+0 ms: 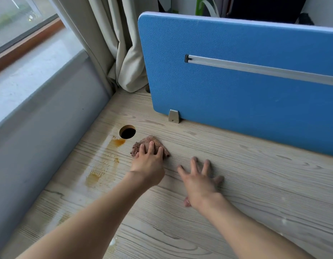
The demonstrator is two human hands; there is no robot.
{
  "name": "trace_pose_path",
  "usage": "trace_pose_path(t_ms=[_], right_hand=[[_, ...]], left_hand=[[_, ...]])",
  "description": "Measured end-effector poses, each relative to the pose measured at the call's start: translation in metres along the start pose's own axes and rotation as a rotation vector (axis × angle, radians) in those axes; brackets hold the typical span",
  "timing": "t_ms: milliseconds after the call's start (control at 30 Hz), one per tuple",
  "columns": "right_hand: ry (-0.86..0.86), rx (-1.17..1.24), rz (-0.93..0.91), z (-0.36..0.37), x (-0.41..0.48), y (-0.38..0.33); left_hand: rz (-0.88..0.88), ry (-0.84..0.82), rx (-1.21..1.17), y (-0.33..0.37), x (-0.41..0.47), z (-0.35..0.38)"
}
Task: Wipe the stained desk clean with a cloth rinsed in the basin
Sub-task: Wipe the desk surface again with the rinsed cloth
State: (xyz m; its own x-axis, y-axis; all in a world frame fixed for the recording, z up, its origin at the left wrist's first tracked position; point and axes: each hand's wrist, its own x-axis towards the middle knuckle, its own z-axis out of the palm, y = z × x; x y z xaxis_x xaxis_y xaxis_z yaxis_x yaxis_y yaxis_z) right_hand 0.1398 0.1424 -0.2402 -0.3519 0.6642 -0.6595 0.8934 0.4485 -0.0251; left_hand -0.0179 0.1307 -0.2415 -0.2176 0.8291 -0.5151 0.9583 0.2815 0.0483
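The cloth [149,142] is pressed on the desk [246,174] under straight fingers of the left hand [149,163], just beside the stain [98,172]. The right hand [199,182] is laid flat, released. Brown streaks are left; wiping is judged partly done.

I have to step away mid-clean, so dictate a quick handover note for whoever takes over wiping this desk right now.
Left hand: pressing the brown cloth onto the desk, fingers straight, just right of the cable hole.
Right hand: spread flat on bare desk, holding nothing.
Done: a pale, wet-looking smear along the left edge suggests some wiping.
Left: the orange-brown stain by the hole and the nearer stain are not yet wiped off.
Basin: not in view.
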Motion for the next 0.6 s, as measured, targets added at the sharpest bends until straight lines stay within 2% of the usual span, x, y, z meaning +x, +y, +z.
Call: trace_pose_path(t_ms=[200,300,467,600], right_hand=[[-0.002,0.015,-0.002,0.000,0.001,-0.002],[0.001,0.006,-0.003,0.001,0.001,0.000],[0.012,-0.018,0.003,0.001,-0.001,0.001],[0.039,-0.075,-0.073,0.005,-0.011,-0.006]], left_hand=[[0.046,0.005,0.045,0.005,-0.033,0.021],[0.015,0.001,-0.020,-0.003,-0.020,0.010],[-0.023,-0.006,0.010,0.013,-0.036,0.017],[0.001,-0.024,-0.018,0.005,-0.048,0.023]])
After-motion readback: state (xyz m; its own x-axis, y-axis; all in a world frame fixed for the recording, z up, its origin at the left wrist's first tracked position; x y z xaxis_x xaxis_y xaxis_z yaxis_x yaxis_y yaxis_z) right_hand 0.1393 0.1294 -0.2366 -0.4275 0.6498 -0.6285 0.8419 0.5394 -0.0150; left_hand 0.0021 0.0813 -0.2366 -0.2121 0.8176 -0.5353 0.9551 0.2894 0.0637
